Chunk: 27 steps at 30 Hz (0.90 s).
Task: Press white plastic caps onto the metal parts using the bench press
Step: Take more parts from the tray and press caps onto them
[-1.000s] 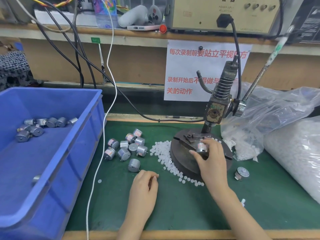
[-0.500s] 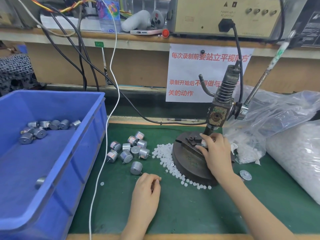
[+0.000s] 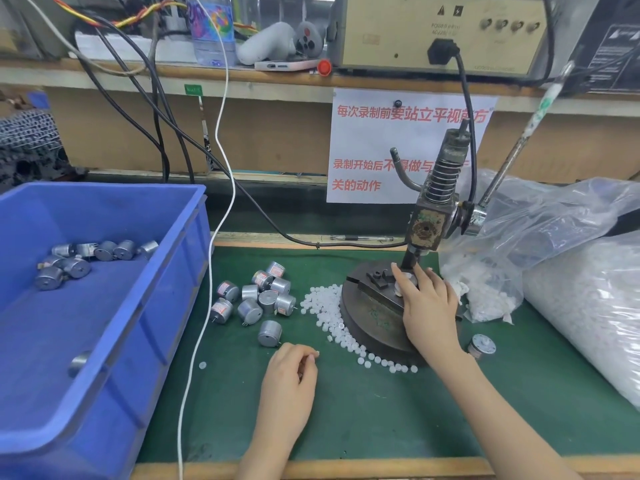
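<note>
Since a second ago the right hand [image 3: 427, 303] has carried the metal part [image 3: 408, 280] from the base's front to under the bench press [image 3: 429, 216] ram and still pinches it there, so pressing looks next. The left hand [image 3: 289, 379] stays curled beside the white caps [image 3: 329, 306]; can't tell if it holds one. Fingers mostly hide the part.

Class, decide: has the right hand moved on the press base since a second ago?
Yes. The right hand has slid back across the round base, up to the press ram, gripping a metal part.
</note>
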{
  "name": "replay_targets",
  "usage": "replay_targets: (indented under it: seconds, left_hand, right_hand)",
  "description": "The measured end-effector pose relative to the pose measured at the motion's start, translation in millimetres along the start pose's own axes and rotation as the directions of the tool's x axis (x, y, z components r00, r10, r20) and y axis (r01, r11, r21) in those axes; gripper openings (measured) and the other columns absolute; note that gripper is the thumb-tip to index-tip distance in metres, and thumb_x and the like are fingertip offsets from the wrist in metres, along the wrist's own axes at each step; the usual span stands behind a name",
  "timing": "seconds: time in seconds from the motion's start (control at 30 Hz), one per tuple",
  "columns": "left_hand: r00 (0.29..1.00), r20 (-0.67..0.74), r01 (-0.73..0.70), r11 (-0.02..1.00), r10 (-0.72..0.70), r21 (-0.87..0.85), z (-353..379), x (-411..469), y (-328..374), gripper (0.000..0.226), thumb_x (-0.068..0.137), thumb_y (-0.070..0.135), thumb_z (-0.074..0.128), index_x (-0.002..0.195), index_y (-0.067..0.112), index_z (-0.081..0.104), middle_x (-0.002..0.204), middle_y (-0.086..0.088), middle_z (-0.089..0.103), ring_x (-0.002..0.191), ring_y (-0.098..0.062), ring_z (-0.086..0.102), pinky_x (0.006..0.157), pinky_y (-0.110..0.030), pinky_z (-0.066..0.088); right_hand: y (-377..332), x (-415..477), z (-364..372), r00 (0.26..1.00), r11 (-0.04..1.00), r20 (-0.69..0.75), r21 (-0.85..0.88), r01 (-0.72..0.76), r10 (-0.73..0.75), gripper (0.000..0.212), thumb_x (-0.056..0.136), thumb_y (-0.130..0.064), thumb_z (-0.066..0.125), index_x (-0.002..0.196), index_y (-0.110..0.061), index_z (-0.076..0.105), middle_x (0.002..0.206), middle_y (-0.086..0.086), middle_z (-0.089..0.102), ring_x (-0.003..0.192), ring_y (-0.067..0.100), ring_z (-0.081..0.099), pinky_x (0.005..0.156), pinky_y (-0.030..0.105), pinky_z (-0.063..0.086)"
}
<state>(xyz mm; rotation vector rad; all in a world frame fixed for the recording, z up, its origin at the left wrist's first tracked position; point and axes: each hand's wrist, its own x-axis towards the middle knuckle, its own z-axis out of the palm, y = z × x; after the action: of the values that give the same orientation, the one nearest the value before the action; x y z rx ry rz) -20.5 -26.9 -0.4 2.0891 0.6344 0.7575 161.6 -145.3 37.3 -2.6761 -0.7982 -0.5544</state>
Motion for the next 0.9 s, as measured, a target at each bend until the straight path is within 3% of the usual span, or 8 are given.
replay_targets:
  seconds: [0.07,0.13,0.27,0.33,0.43,0.57,0.73,0.9]
  left_hand:
    - [1.000,0.007,0.000,1.000,0.000,0.001,-0.5,-0.3,0.0,0.016,0.089,0.003,0.054,0.086,0.013,0.065,0.079,0.005,0.053,0.075,-0.015,0.050,0.069,-0.018,0.037]
    - [1.000,0.012,-0.005,1.000,0.005,-0.003,-1.5,-1.0,-1.1,0.016,0.088,0.002,0.054,0.085,0.013,0.066,0.078,0.005,0.053,0.074,-0.015,0.049,0.068,-0.016,0.036]
    - [1.000,0.014,-0.009,1.000,0.009,-0.004,-2.0,-0.4,-0.5,0.016,0.089,0.004,0.053,0.085,0.014,0.065,0.079,0.008,0.052,0.074,-0.012,0.049,0.068,-0.014,0.036]
    - [1.000,0.022,-0.023,1.000,0.023,0.016,-0.5,0.8,-0.7,0.015,0.089,0.005,0.053,0.085,0.013,0.065,0.077,0.010,0.050,0.075,-0.011,0.047,0.068,-0.013,0.035]
    - [0.997,0.050,-0.056,0.995,0.053,0.080,1.4,2.4,-1.3,0.014,0.090,0.006,0.052,0.087,0.011,0.065,0.075,0.012,0.045,0.075,-0.009,0.044,0.068,-0.013,0.031]
    - [0.997,0.075,-0.037,0.996,0.031,0.087,1.2,4.3,1.4,0.015,0.090,0.006,0.051,0.087,0.010,0.065,0.077,0.010,0.046,0.075,-0.011,0.045,0.066,-0.014,0.029]
    - [0.996,0.091,-0.035,0.993,0.024,0.111,1.1,7.9,-1.2,0.015,0.089,0.006,0.051,0.089,0.007,0.065,0.079,0.006,0.046,0.076,-0.013,0.046,0.067,-0.018,0.031]
    - [0.996,0.091,-0.043,0.982,0.027,0.182,6.1,16.1,-1.6,0.015,0.090,0.013,0.049,0.091,0.012,0.063,0.077,0.011,0.045,0.074,-0.012,0.044,0.064,-0.020,0.029]
  right_hand:
    - [-0.1,-0.9,-0.2,1.000,0.996,-0.016,0.084,0.010,-0.008,0.049,0.095,-0.008,0.045,0.140,-0.025,0.041,0.144,0.015,0.040,0.134,0.033,0.032,0.108,0.046,0.020]
    - [0.7,-3.4,-6.1,0.996,0.937,-0.089,0.349,0.006,0.027,0.045,0.088,0.000,0.048,0.130,-0.017,0.053,0.135,0.013,0.050,0.125,0.029,0.042,0.103,0.044,0.031]
    - [7.0,-1.3,-38.3,0.849,0.529,-0.219,0.845,-0.082,0.481,0.035,0.077,0.012,0.039,0.092,-0.017,0.050,0.110,0.000,0.058,0.096,0.020,0.054,0.088,0.030,0.044]
    - [10.0,13.3,-59.7,0.803,0.420,-0.223,0.907,-0.038,0.553,0.037,0.081,0.010,0.037,0.103,-0.018,0.047,0.114,0.001,0.054,0.110,0.017,0.052,0.094,0.016,0.039]
    - [12.5,48.7,-93.2,0.859,0.307,-0.104,0.949,-0.064,0.500,0.049,0.089,0.000,0.038,0.136,-0.014,0.035,0.125,-0.005,0.049,0.114,0.002,0.048,0.088,0.007,0.038]
    - [11.8,80.5,-124.2,0.863,0.084,0.013,0.994,-0.064,0.505,0.047,0.085,0.001,0.042,0.131,-0.006,0.045,0.107,0.003,0.056,0.101,0.013,0.053,0.086,0.018,0.042]
    - [2.1,53.3,-120.4,0.911,0.265,-0.124,0.964,0.017,0.393,0.014,0.082,-0.014,0.053,0.090,-0.026,0.052,0.081,-0.008,0.050,0.074,0.001,0.049,0.070,0.011,0.041]
    - [-0.3,38.0,-113.5,0.921,0.333,-0.197,0.940,0.079,0.336,0.024,0.087,-0.012,0.056,0.073,-0.026,0.043,0.072,-0.013,0.047,0.064,-0.006,0.046,0.066,0.007,0.039]
